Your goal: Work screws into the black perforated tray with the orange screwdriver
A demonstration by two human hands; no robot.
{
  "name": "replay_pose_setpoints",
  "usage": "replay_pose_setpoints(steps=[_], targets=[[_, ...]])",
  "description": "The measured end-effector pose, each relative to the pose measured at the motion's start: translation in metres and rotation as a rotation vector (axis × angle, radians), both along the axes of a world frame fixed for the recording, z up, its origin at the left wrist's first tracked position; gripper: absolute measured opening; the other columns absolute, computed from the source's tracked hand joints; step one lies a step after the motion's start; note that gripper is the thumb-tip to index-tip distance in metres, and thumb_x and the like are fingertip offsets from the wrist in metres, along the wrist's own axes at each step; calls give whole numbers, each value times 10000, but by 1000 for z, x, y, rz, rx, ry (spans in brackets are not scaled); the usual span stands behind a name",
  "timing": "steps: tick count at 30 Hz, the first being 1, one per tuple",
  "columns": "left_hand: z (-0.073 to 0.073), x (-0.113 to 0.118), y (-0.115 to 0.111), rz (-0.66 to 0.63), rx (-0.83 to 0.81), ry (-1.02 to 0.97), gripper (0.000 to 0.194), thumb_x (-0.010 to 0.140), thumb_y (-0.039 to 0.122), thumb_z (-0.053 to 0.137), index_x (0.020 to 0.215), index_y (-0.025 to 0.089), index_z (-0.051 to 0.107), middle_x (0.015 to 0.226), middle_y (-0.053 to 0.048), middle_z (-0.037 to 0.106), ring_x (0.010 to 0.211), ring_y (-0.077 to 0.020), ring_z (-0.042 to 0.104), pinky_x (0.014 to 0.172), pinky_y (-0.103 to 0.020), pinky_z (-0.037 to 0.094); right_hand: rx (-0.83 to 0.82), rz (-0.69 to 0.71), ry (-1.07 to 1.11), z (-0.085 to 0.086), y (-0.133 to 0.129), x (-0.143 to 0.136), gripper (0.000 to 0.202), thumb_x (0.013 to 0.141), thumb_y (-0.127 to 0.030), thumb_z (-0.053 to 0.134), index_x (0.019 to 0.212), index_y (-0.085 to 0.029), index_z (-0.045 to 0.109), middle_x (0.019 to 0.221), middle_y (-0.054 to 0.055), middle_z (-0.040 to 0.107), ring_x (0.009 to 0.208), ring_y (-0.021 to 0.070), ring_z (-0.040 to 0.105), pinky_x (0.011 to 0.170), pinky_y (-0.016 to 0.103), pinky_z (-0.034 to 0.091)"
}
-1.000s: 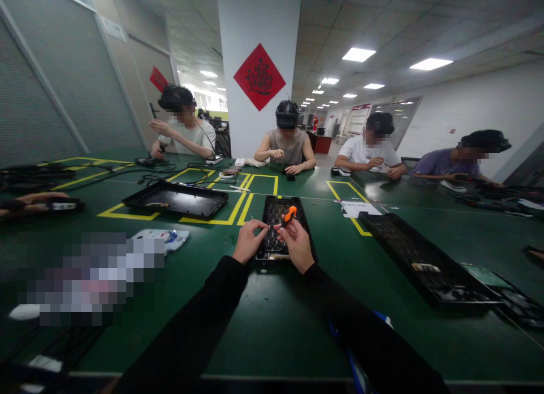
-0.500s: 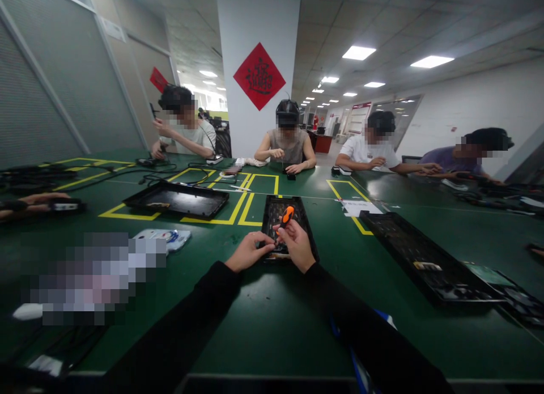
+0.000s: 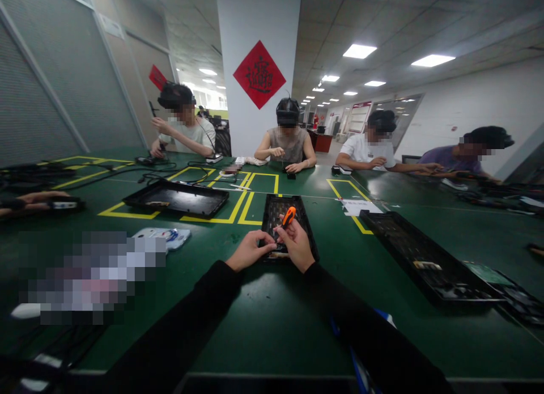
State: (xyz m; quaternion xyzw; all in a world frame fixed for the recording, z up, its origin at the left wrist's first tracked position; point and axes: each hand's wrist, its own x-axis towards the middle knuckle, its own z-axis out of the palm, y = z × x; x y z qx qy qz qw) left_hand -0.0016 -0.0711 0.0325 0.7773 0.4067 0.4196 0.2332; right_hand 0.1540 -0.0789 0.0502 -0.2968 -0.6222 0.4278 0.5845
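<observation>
An orange and black screwdriver [image 3: 289,217] is held in my right hand [image 3: 300,248], its handle tilted up and its tip pointing down toward my left fingertips. My left hand [image 3: 250,250] is closed, thumb and fingers pressed together near the tip; whatever they pinch is too small to make out. Both hands are over a black tray-like case [image 3: 309,229] with small parts inside, lying on the green table [image 3: 263,326]. My hands cover part of its near end.
Left of the case lies a wide black tray [image 3: 191,200]; on the right is a long black tray [image 3: 437,263]. A white paper [image 3: 357,207] sits beyond. Several people work across the table, and another person's hand [image 3: 40,200] is at far left.
The screwdriver handle has shifted very slightly to the right. My hands stay in nearly the same place over the case.
</observation>
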Motion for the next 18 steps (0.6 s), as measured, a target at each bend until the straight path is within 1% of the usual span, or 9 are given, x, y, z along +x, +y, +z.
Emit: replay_pose_setpoints(steps=[4,7,11,15,18], targets=[[1,-1,1,-50,21,17,224,742,375,554,795,191,671,782,-35,658,754,-155,576,764,-278,423,-6,-4,15,-1,0,1,434,769,-362,538,1164,-193,476,906,56,612,718,131,578,624,247,484],[1,-1,1,-57,12,11,221,739,376,560,760,185,670,754,-33,656,733,-153,576,750,-275,426,-8,4,-5,0,0,2,439,782,-359,522,1184,-194,465,900,46,610,644,107,558,609,240,476],[-1,0,0,-25,-16,-23,219,714,379,587,724,169,646,750,-32,643,720,-150,571,748,-278,428,13,10,-50,0,-1,2,437,801,-343,497,1210,-197,450,897,34,606,592,84,525,612,235,468],[-2,1,1,-27,-48,-50,202,704,359,598,719,159,623,763,-29,634,738,-147,566,761,-276,425,10,31,-72,-2,1,1,450,799,-332,503,1219,-184,438,857,26,602,609,87,529,613,231,468],[-1,2,0,-35,-59,-57,213,705,357,597,707,144,601,735,-21,617,707,-136,550,722,-268,427,6,44,-55,-4,2,0,471,789,-328,521,1225,-179,424,902,35,595,669,95,550,640,235,476]])
